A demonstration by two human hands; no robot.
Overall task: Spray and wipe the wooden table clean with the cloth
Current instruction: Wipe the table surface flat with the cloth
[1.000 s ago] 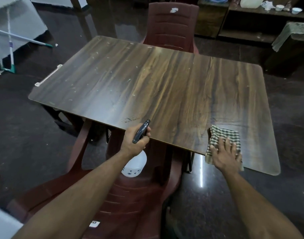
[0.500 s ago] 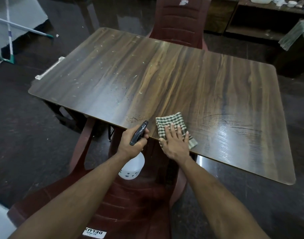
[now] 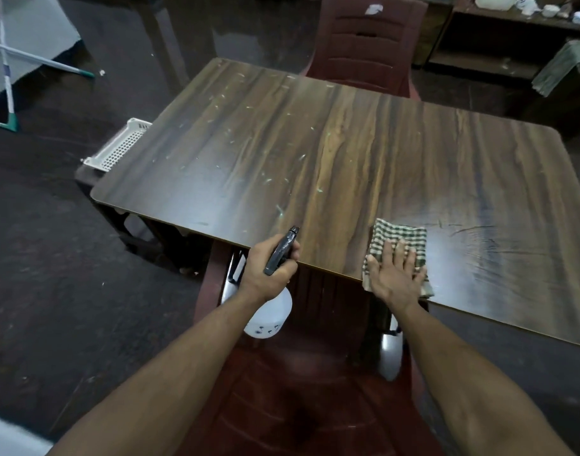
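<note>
The wooden table [image 3: 364, 153] fills the middle of the head view, with pale specks across its left half and a wet sheen on its right part. My right hand [image 3: 395, 274] presses flat on a green-and-white checked cloth [image 3: 399, 236] at the table's near edge. My left hand [image 3: 270, 273] grips the black trigger head of a white spray bottle [image 3: 270, 315], held just off the near edge and below the tabletop level.
A maroon plastic chair [image 3: 315, 390] stands under me at the near side, another maroon chair [image 3: 369, 44] at the far side. A white perforated tray [image 3: 120, 144] sticks out beside the table's left edge. Dark shelves with cups sit at the back right.
My right hand has slid the cloth along the near edge, first leftward toward the bottle, then back to the right. My left hand has kept the spray bottle in place. The camera has shifted.
</note>
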